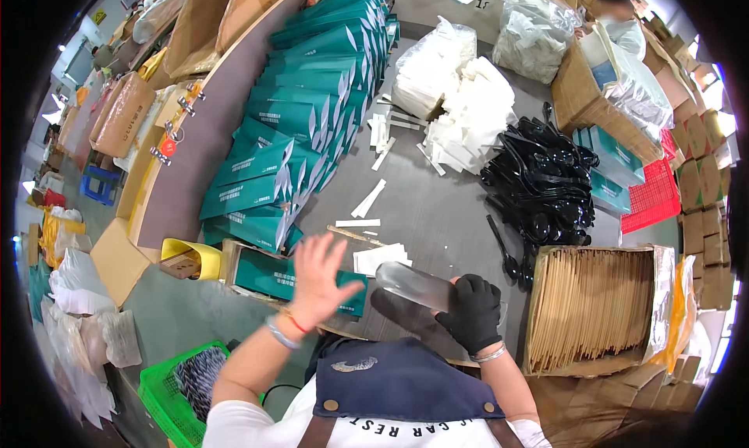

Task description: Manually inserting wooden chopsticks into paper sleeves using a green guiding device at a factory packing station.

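My left hand [318, 276] is bare, fingers spread, hovering over a teal paper sleeve [281, 278] lying at the near edge of the grey table [437, 206]. It holds nothing. My right hand [471, 311] wears a black glove and grips a clear plastic sleeve [415, 286] that sticks out to the left; something dark shows under it. A pile of black plastic spoons [542, 184] lies just beyond my right hand. A long row of teal sleeves [300, 128] runs up the table's left side.
A cardboard box of wooden chopsticks [589, 304] stands at my right. White napkin packs [456, 97], loose white paper sticks [368, 200], a yellow scoop [191, 254], a green basket [168, 393] and a red crate [651, 198] surround the table. Another person [616, 11] works at the far right.
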`<action>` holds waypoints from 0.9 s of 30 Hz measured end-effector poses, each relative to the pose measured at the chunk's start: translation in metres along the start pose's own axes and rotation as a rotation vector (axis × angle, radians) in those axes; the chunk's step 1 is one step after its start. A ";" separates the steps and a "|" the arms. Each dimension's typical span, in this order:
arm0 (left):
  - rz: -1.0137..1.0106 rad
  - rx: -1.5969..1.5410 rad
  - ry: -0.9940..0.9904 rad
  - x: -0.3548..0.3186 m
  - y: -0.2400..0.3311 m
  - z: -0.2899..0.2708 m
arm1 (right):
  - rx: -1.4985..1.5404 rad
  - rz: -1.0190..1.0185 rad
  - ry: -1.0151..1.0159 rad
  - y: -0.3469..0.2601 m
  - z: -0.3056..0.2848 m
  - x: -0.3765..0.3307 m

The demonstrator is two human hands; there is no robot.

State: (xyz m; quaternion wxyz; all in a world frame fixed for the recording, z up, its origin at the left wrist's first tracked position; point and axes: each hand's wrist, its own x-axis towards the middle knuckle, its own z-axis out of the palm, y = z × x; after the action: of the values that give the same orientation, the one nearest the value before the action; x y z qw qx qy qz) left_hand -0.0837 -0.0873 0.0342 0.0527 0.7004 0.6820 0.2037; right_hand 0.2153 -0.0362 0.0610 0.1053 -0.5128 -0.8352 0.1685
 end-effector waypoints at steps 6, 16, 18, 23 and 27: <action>-0.288 -0.201 -0.102 -0.028 0.000 0.042 | -0.045 -0.072 -0.065 -0.004 0.004 -0.004; -0.301 -0.249 -0.186 -0.006 -0.002 0.032 | 0.187 -0.283 -0.041 -0.054 0.070 0.030; -0.157 -0.460 -0.021 0.016 -0.023 0.049 | 0.212 -0.256 0.036 -0.041 0.064 0.030; -0.174 -0.127 -0.031 0.072 -0.056 0.059 | 0.187 0.069 0.262 0.039 0.018 0.004; -0.073 -0.106 -0.072 0.079 -0.051 0.047 | 0.102 0.368 0.715 0.162 -0.009 -0.076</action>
State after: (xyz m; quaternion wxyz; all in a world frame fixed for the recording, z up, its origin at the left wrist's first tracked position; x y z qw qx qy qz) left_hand -0.1158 0.0024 -0.0095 0.1215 0.6783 0.6929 0.2123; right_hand 0.3857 -0.0351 0.0063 0.3824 -0.6743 -0.6307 0.0368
